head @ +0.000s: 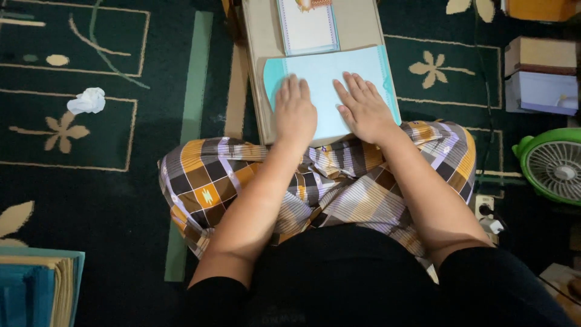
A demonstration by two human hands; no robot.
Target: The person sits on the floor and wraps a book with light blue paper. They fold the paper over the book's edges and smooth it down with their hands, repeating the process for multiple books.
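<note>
1. Head view looks down on a person who sits cross-legged on a dark green carpet (pixel 121 200) with a cream flower pattern, with the lap covered by a checkered cloth (pixel 339 181) in orange, brown and white.
2. Just beyond the knees lies a flat brown cardboard board (pixel 257 91), and I take this board as the landmark for all places.
3. A light blue paper sheet (pixel 330 69) lies on the near half of the board, with a darker turquoise strip along its left, rounded edge.
4. The left hand (pixel 295 112) lies flat on the left part of the blue sheet, fingers stretched and close together; it presses down and grasps nothing.
5. The right hand (pixel 363 109) lies flat on the middle of the same sheet, fingers slightly spread; it also is released, with nothing gripped.
6. On the far half of the board, touching the upper edge of the blue sheet, lies a white card (pixel 307 27) with a thin blue border.
7. Well to the left of the board, a crumpled white paper (pixel 88 100) lies on the carpet.
8. To the right of the board stand stacked boxes (pixel 540 72), one brown and one pale grey.
9. Nearer than the boxes, still right of the board, a small green fan (pixel 554 163) is partly cut by the picture edge.
10. Far to the left and nearer than the board, a stack of blue and tan folders (pixel 39 284) is in the corner.
</note>
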